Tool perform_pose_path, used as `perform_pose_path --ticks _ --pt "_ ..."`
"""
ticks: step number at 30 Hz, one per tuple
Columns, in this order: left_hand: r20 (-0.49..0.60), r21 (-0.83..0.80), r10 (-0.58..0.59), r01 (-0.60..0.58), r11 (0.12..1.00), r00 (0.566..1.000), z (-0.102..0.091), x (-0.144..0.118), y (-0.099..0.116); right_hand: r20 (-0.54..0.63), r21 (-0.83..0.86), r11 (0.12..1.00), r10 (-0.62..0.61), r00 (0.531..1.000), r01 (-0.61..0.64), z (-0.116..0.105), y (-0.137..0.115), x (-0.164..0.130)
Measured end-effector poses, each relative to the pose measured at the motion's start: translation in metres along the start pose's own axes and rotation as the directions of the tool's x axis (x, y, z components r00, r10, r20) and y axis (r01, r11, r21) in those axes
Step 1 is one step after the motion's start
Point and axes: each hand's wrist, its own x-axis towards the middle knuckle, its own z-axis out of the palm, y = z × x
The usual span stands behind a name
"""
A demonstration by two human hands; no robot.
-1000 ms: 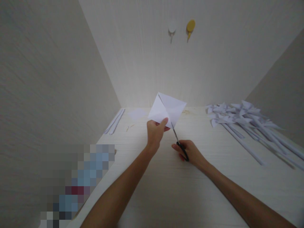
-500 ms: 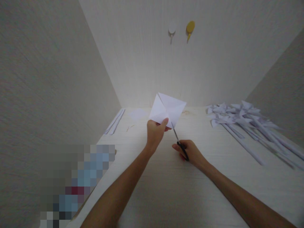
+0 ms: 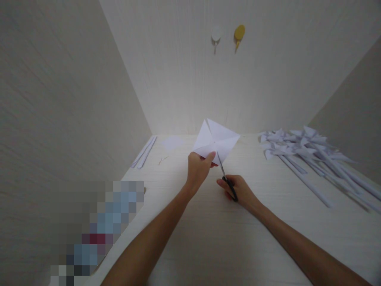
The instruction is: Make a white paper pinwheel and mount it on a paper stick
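Between the thumb and fingers of my left hand (image 3: 200, 169) is a square sheet of white paper (image 3: 225, 139), held up by its near edge. A slit runs in from its far corner toward the middle, and creases cross at the centre. My right hand (image 3: 238, 190) is closed around the black handles of a pair of scissors (image 3: 228, 186). The blades point away from me and lie at the paper's near corner, close to my left thumb. Whether the blades are parted is too small to make out.
On the right lie several white paper pinwheels (image 3: 306, 143) with rolled paper sticks (image 3: 309, 184). Folded paper strips (image 3: 144, 153) and a flat paper sheet (image 3: 172, 143) rest at the back left of the table (image 3: 190, 238). White (image 3: 216, 33) and yellow (image 3: 239, 32) hooks hang on the wall.
My left hand and the paper have moved slightly right and toward me, over the scissor blades. The blades reach farther into the paper. My right hand has barely moved.
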Motion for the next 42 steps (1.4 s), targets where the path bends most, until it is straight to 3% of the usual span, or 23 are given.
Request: perform_pose_path --ticks 42 --pt "0.046 -0.041 -0.037 0.039 0.998 0.998 0.0009 -0.0026 -0.0014 -0.036 -0.007 1.000 0.008 0.999 -0.008 0.0020 -0.0008 0.0007"
